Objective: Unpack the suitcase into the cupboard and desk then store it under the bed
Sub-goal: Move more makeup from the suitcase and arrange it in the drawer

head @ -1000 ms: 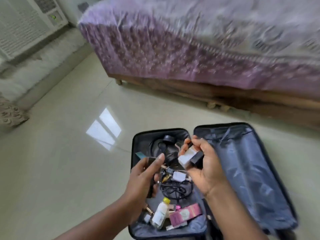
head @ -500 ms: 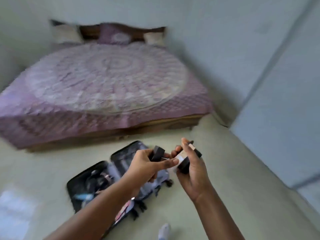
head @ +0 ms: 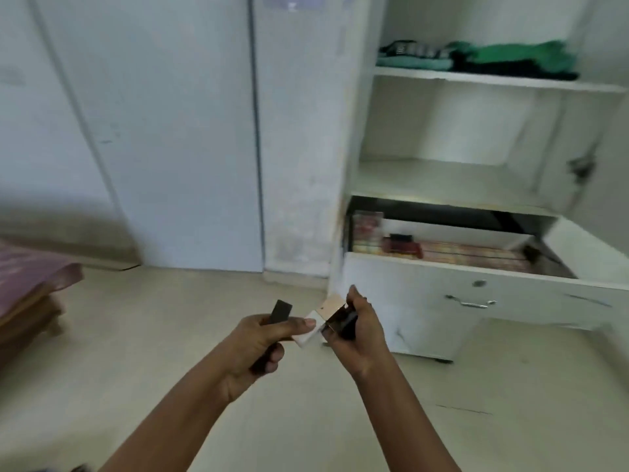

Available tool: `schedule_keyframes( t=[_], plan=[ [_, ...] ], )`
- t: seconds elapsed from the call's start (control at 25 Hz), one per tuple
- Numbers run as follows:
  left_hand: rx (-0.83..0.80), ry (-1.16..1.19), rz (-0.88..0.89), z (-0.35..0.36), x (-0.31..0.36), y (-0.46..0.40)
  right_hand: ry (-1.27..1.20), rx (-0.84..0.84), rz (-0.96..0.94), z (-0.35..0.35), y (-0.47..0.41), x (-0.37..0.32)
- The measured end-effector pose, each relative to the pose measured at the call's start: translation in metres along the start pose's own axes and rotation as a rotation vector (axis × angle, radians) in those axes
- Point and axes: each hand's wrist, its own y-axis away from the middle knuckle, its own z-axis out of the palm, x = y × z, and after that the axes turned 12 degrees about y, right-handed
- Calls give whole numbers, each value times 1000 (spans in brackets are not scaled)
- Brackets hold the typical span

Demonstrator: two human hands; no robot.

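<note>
Open white cupboard (head: 476, 185) at right: folded green and black clothes (head: 503, 61) on top shelf, middle shelf bare, drawer (head: 476, 294) pulled out with flat boxes inside. Dark slim item (head: 280, 311) gripped upright in left hand (head: 258, 349); white-and-tan box (head: 320, 320) and black item pinched in right hand (head: 357, 332).

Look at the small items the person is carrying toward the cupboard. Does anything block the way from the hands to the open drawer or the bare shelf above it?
Nothing visible does. The left hand holds a dark bar, the right hand a small white box and a dark item. The drawer is pulled open, the shelf has no door across it, and only bare floor lies between.
</note>
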Motion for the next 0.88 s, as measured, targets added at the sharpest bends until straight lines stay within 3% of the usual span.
schedule_keyframes(
  t=[0.08,0.2,0.28,0.4,0.68,0.88],
  plan=[
    [-101,56,-35,72,-5,-43,40,13,-80,-56,-13,-67],
    [-162,86,-46,172,-2,-105,372,44,-244,-118,-16,-159],
    [-185,-8,6,225,2,-147,583,56,-311,-147,-26,-206],
    [-257,-217,80,275,7,-198,694,92,-347,-179,-59,-254],
    [-354,-240,-39,299,18,-322,666,161,-330,-193,-170,-305],
    [-115,-44,-188,287,14,-410,835,456,-289,-199,-280,-341]
  ],
)
